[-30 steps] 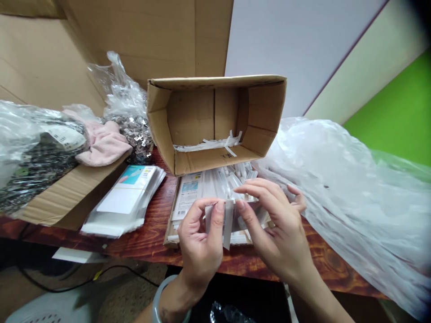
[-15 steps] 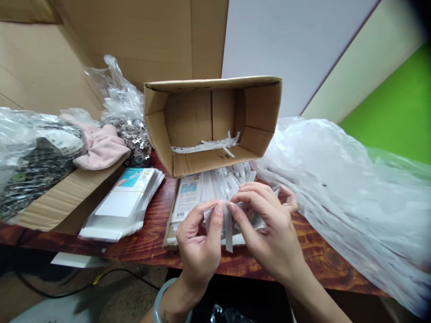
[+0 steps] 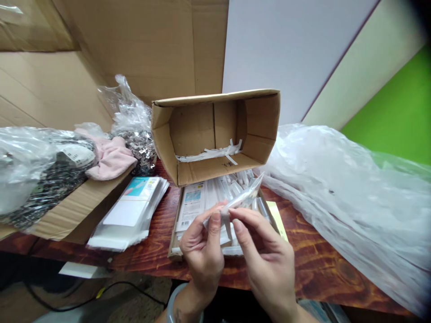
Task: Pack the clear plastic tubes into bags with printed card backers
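**A:** What's off to the left of the hands?

**B:** Far left there's a bag of dark stuff with a pink cloth on a cardboard box. Closer in, a stack of clear sleeves lying flat on the wooden table.

**A:** And the hands themselves?

**B:** Left hand is curled, thumb and forefinger pinching a small clear packet that sticks up and to the right. Right hand is just beside it, fingers pinched on a white strip at the packet's lower end. Right behind them is a flat tray of more packets, and past that an open box tipped on its side.

**A:** Right side?

**B:** Big crumpled plastic sheet.
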The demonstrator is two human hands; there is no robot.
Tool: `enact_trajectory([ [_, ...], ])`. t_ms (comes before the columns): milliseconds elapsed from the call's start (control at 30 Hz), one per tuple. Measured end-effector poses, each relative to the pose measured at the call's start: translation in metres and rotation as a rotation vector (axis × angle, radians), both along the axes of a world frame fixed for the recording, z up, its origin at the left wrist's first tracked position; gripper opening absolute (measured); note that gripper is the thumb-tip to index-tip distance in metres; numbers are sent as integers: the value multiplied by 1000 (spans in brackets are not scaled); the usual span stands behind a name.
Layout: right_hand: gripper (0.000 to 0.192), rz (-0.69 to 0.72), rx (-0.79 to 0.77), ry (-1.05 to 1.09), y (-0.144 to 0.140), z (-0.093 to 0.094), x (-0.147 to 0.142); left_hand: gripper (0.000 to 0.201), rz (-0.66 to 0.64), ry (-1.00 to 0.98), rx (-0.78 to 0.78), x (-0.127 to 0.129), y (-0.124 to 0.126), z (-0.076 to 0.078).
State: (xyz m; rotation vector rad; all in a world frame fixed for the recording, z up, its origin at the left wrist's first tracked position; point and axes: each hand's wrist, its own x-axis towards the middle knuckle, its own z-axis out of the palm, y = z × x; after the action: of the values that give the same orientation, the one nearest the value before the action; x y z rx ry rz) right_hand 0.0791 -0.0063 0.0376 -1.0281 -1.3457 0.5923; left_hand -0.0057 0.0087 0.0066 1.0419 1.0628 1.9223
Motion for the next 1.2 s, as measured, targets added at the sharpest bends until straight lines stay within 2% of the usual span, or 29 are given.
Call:
enact_trajectory([
  [67,17,112,-108,147,2,5,0,14,-27,-4,18,0,1,-1],
  [167,12,177,-136,185,7,11,0,17,-65,-10,27,0,-1,-2],
  [300,5,90,-62,189,9,12,-5,24,-88,-11,86,0,-4,-7],
  [433,8,52,-44,207,8,12,-9,27,-94,20,128,-1,-7,-12],
  [767,13,42,-66,60,1,15,-7,32,56,251,177,-3,-10,-12],
  [867,13,-41,-40,54,2,4,-12,27,34,164,104,0,-9,-11],
  [1000,12,-171,-43,261,11,-14,-12,15,-25,-152,-63,3,-4,-2],
  [1067,9,-234,-49,307,16,-17,-6,14,-33,-258,-112,3,-1,3],
  [1133,19,-315,35,225,19,-12,1,12,-16,-270,-133,1,0,5],
  [1200,30,-294,161,-32,19,-2,7,12,-8,-235,-147,-1,0,5],
])
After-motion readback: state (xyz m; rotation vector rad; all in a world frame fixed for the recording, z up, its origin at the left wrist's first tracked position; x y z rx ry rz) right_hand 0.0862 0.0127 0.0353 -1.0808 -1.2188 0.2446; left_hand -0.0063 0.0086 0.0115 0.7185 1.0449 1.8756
